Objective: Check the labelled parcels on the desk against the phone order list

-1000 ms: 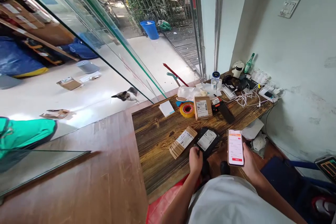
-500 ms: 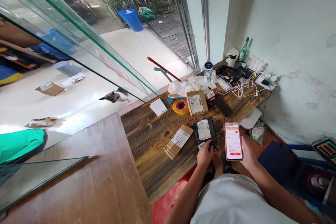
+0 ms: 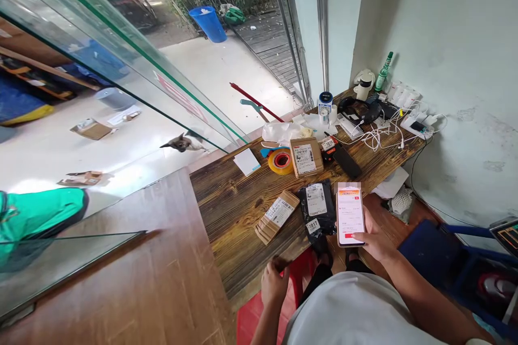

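Note:
My right hand holds a smartphone upright, with the thumb over the red button low on its lit screen. My left hand is at the front edge of the wooden table, its fingers curled. Dark blur at its fingertips hides what they hold, if anything. Just beyond the phone lies a black plastic parcel with a white label and a 1017 sticker. To its left is a flat brown cardboard parcel with a label. Behind them sits a small cardboard box.
A tape roll, a white card and a black phone-like slab lie farther back. White cables and a green bottle are at the right. A red stool stands below; a cat is behind the glass.
My left hand has left the black parcel, moving left and down to the table edge. The phone has shifted slightly left, and my right thumb has come over its screen. The view has turned slightly.

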Demonstrator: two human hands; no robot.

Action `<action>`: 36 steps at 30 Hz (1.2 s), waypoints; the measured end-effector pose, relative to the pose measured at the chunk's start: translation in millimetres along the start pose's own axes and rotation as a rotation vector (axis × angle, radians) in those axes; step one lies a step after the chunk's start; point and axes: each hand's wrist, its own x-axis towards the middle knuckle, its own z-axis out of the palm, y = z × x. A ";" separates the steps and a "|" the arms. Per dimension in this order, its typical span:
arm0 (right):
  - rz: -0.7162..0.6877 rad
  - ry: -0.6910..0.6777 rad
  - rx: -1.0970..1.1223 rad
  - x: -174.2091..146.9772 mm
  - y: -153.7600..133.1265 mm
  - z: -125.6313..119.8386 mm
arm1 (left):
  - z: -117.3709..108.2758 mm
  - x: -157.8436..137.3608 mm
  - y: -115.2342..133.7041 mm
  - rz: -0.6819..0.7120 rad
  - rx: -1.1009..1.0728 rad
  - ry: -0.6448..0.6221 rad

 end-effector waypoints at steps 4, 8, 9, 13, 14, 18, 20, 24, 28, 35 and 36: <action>-0.031 -0.048 -0.058 -0.3 -7.0 4.8 | -0.6 8.2 7.0 -0.017 0.051 -0.051; -0.016 -0.081 -0.064 -2.1 -17.7 14.6 | -3.0 12.5 7.5 0.006 0.088 -0.089; -0.011 -0.092 -0.064 -2.2 -19.9 16.2 | -3.3 12.8 6.7 0.014 0.096 -0.095; 0.010 -0.131 -0.079 -2.3 -25.7 18.1 | -2.9 13.7 4.1 0.031 0.119 -0.101; 0.008 -0.136 -0.080 -2.4 -26.5 18.1 | -2.4 13.9 3.7 0.033 0.122 -0.101; 0.038 -0.117 -0.091 -2.8 -28.2 19.3 | 0.3 14.3 3.1 0.041 0.132 -0.093; 0.066 -0.077 -0.078 -2.6 -28.1 20.9 | 1.3 14.3 3.1 0.040 0.135 -0.086; 0.057 -0.043 -0.062 -2.5 -26.7 23.3 | 0.1 14.1 4.2 0.036 0.139 -0.091; 0.057 -0.062 -0.092 -3.5 -25.3 22.6 | -4.4 13.3 6.3 0.040 0.140 -0.119; -0.042 -0.075 -0.159 -3.9 -18.2 18.7 | -8.5 11.4 9.4 0.029 0.143 -0.149; -0.049 -0.084 -0.165 -3.9 -17.3 18.5 | -9.2 11.1 10.1 0.028 0.144 -0.150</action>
